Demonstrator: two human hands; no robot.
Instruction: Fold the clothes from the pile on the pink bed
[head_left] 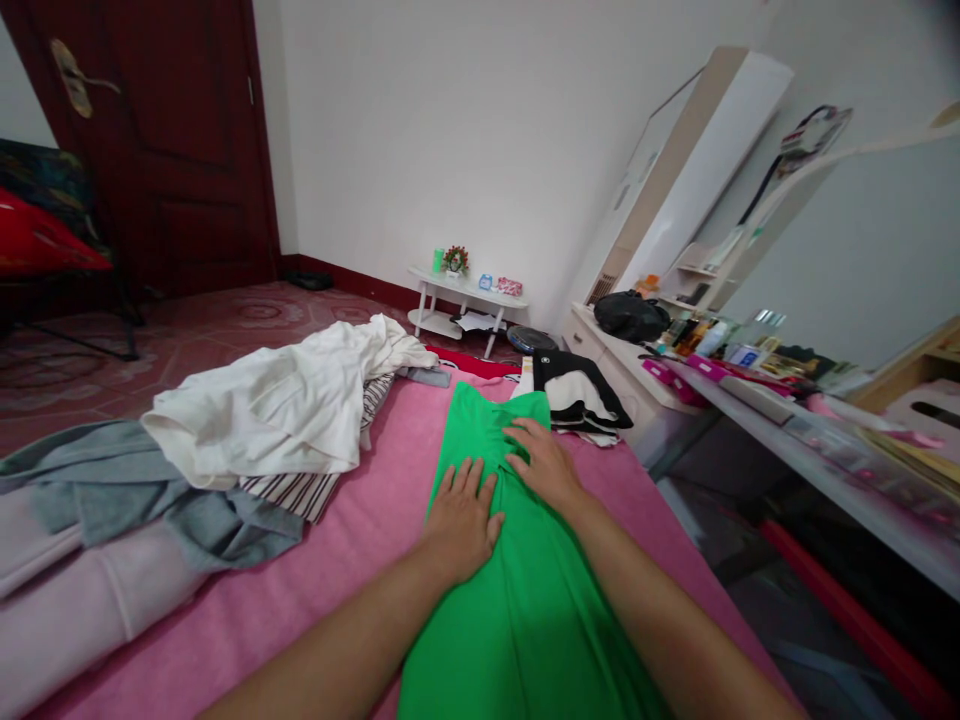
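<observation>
A bright green garment point(517, 600) lies folded into a long strip on the pink bed cover point(360, 560), running away from me. My left hand point(461, 520) rests flat on its left side, fingers stretched out. My right hand point(544, 462) lies flat a little further up the garment, fingers spread and pointing left. Neither hand holds anything. The two hands are close together, almost touching.
A heap of white point(277, 405), striped and grey point(157, 500) clothes lies on the bed to the left. A folded black-and-white stack point(577, 395) sits at the bed's far right. A cluttered dresser point(750, 390) stands to the right, a small white table point(465, 295) by the wall.
</observation>
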